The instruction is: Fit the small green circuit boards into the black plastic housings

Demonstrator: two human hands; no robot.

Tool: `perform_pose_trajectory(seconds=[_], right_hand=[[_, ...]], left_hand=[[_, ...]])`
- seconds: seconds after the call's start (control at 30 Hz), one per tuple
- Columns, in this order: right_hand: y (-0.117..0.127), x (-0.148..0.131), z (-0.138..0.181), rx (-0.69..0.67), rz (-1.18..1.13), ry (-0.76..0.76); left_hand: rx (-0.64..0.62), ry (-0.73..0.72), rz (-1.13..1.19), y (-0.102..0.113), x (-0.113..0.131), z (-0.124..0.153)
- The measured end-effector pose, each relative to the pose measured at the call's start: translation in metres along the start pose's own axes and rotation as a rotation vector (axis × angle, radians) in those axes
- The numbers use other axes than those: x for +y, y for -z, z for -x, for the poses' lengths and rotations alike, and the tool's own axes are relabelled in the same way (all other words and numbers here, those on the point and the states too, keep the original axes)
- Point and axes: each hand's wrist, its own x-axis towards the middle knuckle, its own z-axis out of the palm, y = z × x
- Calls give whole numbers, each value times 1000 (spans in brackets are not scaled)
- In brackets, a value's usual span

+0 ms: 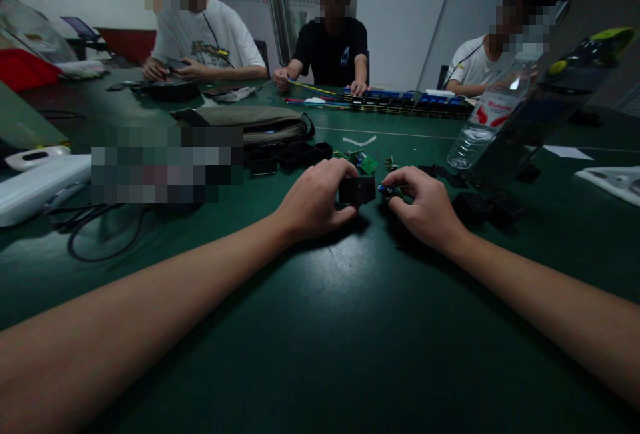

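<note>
Gripping a black box (357, 190), your left hand (316, 199) sits near your right hand (426, 205), which pinches a small part (388, 191).

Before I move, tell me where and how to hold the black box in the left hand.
Probably best by its left end, coming from the left, thumb low and fingers above, as the left hand holds the black box. Its blocky shape suits a pinch, and that leaves its right end free, facing the small part in the right hand.
</note>
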Motion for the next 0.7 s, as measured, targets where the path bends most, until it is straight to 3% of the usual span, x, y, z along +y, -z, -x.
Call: perform_pose_trajectory(seconds=[0.37,0.7], right_hand=[[0,0,-1,-44,54,-74],[-2,4,-1,-104,34,-78]], left_hand=[[0,-58,55,-1,-2,0],[-45,50,99,-3,-2,0]])
